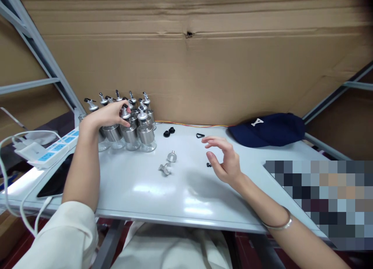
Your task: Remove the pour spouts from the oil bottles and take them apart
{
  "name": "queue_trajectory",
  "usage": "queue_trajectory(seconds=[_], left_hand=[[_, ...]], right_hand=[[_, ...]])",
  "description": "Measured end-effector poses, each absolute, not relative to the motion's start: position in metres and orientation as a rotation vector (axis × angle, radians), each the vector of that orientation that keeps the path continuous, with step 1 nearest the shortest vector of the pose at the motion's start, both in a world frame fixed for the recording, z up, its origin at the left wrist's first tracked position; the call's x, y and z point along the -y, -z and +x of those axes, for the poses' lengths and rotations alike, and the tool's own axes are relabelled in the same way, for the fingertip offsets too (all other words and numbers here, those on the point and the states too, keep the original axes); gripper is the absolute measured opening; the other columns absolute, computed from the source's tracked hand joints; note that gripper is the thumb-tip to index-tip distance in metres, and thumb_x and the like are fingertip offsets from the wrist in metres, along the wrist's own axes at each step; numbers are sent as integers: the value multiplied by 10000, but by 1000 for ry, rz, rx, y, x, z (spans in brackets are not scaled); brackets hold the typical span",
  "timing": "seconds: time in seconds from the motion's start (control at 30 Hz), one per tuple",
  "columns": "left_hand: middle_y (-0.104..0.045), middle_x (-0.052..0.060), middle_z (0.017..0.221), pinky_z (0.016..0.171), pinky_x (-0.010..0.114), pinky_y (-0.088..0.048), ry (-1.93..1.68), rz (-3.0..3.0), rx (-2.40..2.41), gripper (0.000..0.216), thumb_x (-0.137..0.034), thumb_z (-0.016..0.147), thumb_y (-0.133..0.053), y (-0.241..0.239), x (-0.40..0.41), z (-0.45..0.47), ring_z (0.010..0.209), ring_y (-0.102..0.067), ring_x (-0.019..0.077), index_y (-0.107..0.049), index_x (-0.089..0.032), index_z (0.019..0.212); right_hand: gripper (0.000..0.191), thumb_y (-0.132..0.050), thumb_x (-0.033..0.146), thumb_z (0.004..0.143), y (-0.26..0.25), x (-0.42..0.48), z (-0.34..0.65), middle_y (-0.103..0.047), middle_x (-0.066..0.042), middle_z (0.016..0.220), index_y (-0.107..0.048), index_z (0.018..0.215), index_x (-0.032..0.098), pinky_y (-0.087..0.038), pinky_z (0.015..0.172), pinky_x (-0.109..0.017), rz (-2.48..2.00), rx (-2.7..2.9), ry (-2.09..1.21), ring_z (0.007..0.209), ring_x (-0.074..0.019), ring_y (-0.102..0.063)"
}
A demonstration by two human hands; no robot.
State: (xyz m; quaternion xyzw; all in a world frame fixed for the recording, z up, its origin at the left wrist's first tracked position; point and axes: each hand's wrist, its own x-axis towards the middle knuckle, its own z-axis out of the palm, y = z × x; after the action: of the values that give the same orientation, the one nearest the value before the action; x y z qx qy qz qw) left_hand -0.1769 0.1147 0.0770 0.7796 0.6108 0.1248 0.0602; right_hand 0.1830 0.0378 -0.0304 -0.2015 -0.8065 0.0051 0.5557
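Several glass oil bottles with steel sleeves and spouts (136, 129) stand clustered at the table's back left. My left hand (109, 114) reaches into the cluster, fingers curled round the spout top of one bottle (126, 112). My right hand (223, 158) hovers just above the table at centre right, fingers spread and loosely curved, holding nothing. Two loose metal spout parts (168, 163) lie on the table between my hands. A small black piece (208, 165) lies by my right thumb.
The pale grey table (151, 191) backs onto a cardboard wall. Two black caps (169, 132) and a black ring (199, 135) lie near the back. A navy cap (268, 129) sits back right. A power strip (55, 146), a charger and a dark phone (56, 179) lie at left.
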Motion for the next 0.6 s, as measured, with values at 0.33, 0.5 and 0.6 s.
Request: queue_trajectory(seconds=[0.33,0.5,0.6], left_hand=[[-509,89,1105,893,362,-397,-642,2503,-2104,464,-358,803,-600,-103,-66,-146,1018,-495,230,-442,-135,1179],[-555,54,1005,809,299,-417,-635,2695,-1683,262,-334,882,-457,-102,-40,-98,900,-538,183,-500,-183,1091],[-606,47,1001,709,265,-416,-77,2562,-1460,281,-351,895,-388,-78,-46,-72,816,-560,170,-505,-215,1111]], right_hand=[[268,-481,64,821,27,-40,187,-609,-56,843,-498,1032,228,-506,651,-350,-529,1910,143,756,-186,-591],[222,-464,88,840,20,-38,187,-600,-36,787,-521,998,233,-484,618,-335,-523,1840,144,685,-171,-576],[156,-486,156,868,12,-19,198,-605,-28,777,-554,981,240,-481,650,-342,-470,1746,101,700,-169,-576]])
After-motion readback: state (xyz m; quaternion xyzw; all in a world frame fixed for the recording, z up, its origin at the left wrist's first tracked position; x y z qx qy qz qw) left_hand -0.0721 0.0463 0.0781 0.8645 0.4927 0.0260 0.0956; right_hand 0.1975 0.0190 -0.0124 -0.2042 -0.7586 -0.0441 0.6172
